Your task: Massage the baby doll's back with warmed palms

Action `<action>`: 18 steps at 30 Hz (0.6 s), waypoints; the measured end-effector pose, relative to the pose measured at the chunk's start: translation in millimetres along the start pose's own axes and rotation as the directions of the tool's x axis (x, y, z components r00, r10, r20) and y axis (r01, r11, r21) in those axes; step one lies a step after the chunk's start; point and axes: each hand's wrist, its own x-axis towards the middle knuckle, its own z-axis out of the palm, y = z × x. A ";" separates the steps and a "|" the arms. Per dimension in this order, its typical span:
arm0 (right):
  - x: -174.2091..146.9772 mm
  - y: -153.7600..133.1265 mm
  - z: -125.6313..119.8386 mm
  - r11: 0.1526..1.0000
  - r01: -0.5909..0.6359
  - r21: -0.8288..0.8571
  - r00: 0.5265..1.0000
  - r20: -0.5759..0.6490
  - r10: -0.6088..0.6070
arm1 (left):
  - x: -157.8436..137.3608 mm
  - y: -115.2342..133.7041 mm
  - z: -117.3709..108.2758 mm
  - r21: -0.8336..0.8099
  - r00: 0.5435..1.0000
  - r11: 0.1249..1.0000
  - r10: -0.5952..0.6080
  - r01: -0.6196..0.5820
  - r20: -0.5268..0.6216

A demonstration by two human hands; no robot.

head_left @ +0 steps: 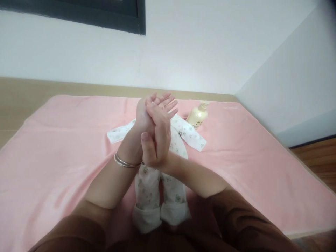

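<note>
My left hand (145, 111) is raised with the palm showing and its fingers spread toward the right; silvery bangles circle the wrist. Across its palm and wrist lies my right hand (162, 134), fingers stretched out and touching the skin, thumb apart. Nothing is visible held in either hand. Beneath them a white baby romper (148, 185) with a small printed pattern lies spread out, its sleeves out to both sides and leg cuffs toward me. My hands and forearms cover much of its upper part. Just beyond its right sleeve is a pale yellow pump bottle (198, 115), leaning.
A pink blanket (65, 147) is spread under the romper and bottle, with folds at the left. Behind it rises a white wall (183, 52) with a dark frame (105, 17) at the upper left. Brown wooden flooring (320, 157) shows at the right.
</note>
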 end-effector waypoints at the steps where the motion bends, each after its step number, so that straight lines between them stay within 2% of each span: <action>1: -1.5 1.4 1.8 1.000 0.015 -0.024 1.000 0.010 -0.015 | 3.6 1.0 -1.5 0.010 1.000 1.000 -0.006 0.006 -0.001; 6: -6.3 5.9 5.2 0.991 0.091 -0.094 0.986 0.148 -0.077 | 18.7 4.5 -5.2 -0.067 0.992 0.994 -0.095 0.090 -0.083; 11: 0.2 15.8 7.7 0.992 0.108 -0.062 0.992 0.071 -0.104 | 27.3 -2.1 -11.4 -0.138 0.990 0.985 -0.117 0.105 -0.076; 15: -1.9 17.5 9.0 0.992 0.128 -0.025 0.984 0.126 -0.124 | 27.2 -11.1 -9.2 -0.163 0.986 0.977 -0.153 0.141 -0.070; 18: -5.9 13.7 10.6 0.992 0.120 -0.031 0.989 0.086 -0.117 | 27.5 -14.3 -5.5 -0.180 0.979 0.968 -0.191 0.177 -0.065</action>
